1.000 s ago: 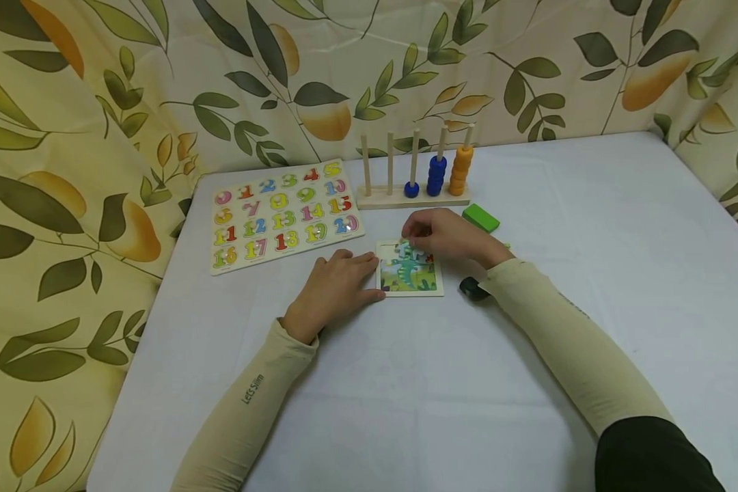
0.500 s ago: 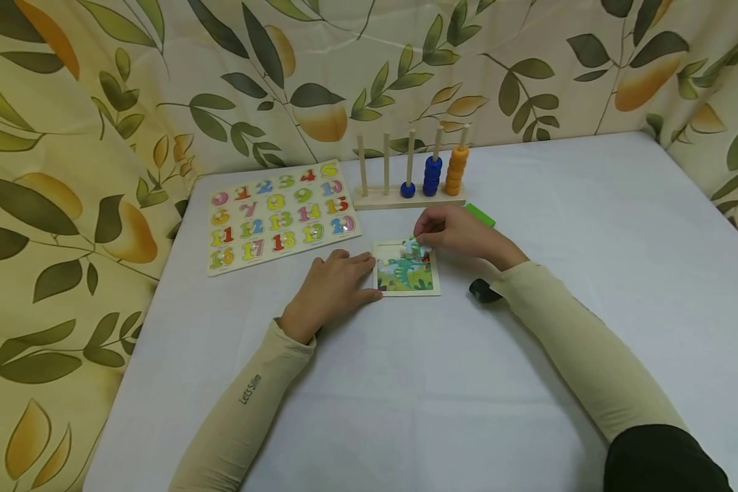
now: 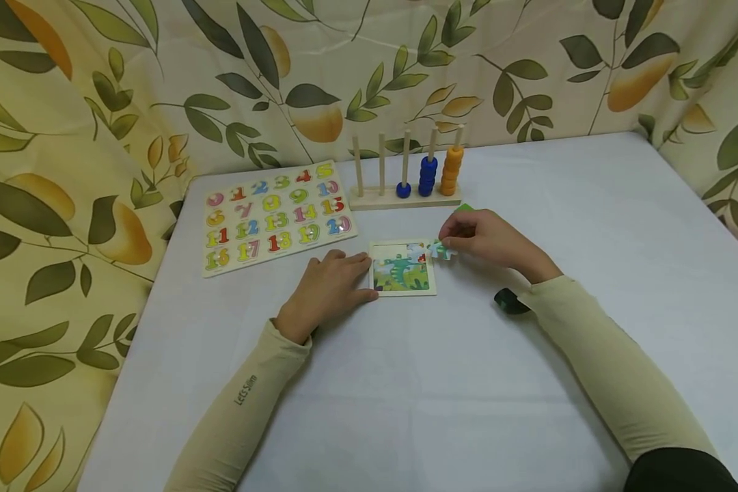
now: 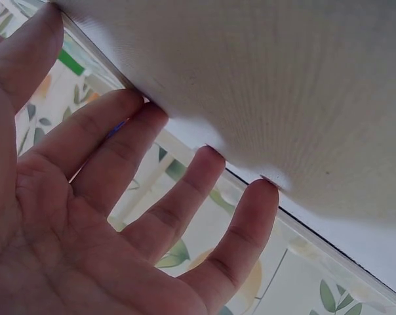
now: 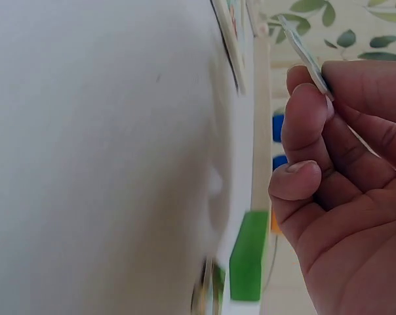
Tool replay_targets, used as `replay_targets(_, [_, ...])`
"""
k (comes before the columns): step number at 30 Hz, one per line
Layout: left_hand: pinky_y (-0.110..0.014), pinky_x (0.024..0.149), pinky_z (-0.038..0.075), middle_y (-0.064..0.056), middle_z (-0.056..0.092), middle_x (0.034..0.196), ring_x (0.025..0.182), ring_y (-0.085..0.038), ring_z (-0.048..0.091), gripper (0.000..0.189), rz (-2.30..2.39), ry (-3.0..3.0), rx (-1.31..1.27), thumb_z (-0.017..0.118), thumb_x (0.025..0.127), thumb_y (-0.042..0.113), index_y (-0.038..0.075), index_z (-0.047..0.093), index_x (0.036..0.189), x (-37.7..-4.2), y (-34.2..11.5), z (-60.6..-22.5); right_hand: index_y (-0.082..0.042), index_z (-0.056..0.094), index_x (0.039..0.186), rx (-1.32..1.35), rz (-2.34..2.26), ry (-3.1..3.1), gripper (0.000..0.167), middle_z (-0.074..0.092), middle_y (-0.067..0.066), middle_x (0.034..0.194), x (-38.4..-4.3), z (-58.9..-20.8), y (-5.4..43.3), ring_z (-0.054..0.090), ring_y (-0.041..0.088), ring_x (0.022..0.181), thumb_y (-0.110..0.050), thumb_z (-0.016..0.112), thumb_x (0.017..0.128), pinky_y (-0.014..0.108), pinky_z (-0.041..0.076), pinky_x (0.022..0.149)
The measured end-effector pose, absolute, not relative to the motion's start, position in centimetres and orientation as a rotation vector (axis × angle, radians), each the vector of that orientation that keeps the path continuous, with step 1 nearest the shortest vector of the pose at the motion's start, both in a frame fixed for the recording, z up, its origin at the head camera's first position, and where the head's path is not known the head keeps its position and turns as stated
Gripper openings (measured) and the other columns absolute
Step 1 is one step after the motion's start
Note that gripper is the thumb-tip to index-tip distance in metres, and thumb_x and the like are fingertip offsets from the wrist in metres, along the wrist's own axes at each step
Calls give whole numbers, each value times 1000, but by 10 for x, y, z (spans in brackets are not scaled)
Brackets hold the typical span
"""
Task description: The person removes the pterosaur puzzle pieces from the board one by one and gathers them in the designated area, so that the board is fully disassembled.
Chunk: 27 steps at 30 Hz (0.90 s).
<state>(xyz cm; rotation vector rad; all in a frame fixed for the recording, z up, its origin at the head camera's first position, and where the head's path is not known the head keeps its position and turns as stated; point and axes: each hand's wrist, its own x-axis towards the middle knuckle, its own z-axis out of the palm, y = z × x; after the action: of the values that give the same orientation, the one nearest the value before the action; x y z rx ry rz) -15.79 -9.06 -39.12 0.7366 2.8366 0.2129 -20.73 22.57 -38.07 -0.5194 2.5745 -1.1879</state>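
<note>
My left hand (image 3: 329, 290) rests at the left side of a small dinosaur jigsaw tray (image 3: 404, 294), with fingers extended and fingertips at its rim; in the left wrist view its fingertips (image 4: 267, 190) touch the white tabletop. A jigsaw piece (image 3: 440, 251) in light blue and green is pinched between the thumb and fingers of my right hand (image 3: 498, 240), just beyond the tray's right rim. The right wrist view shows that piece edge-on, tilted and raised off the table. Pale bare space shows in the upper part of the tray, while the lower part carries the fitted dinosaur picture.
Behind to the left lies a number board (image 3: 291, 217). A wooden peg stand (image 3: 406, 201) with blue and orange beads stands behind the tray. A green block (image 5: 249, 256) sits past my right hand, with a thin piece (image 5: 208, 289) near it on the table.
My right hand has moved right from above the tray, carrying the jigsaw piece out past the rim. The tray's top area is now uncovered. My left hand has kept its place.
</note>
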Motion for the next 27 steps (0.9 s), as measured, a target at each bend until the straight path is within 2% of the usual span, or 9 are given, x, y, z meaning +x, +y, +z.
replay_targets(9, [-62, 104, 46, 0, 51, 163, 145, -35, 47, 72, 183, 2824, 759, 72, 101, 55, 15, 55, 159, -159, -91, -391, -5, 73, 114, -410, -1156, 2629, 12, 70, 9, 108, -194, -376, 255, 58, 27, 97, -13, 69, 106, 27, 50, 77])
replay_targets(20, [-62, 104, 45, 0, 50, 163, 145, -36, 47, 73, 197, 2821, 736, 72, 101, 55, 15, 55, 159, -159, -92, -389, -6, 73, 118, -302, -1113, 2675, 16, 70, 10, 114, -187, -370, 283, 59, 26, 103, -17, 68, 107, 22, 50, 84])
replay_targets(27, [-63, 103, 47, -1, 51, 163, 146, -36, 47, 73, 189, 2826, 740, 71, 101, 55, 14, 55, 159, -157, -89, -390, -6, 74, 119, -251, -1087, 2724, 18, 71, 9, 119, -181, -368, 308, 61, 18, 100, -17, 68, 107, 19, 48, 82])
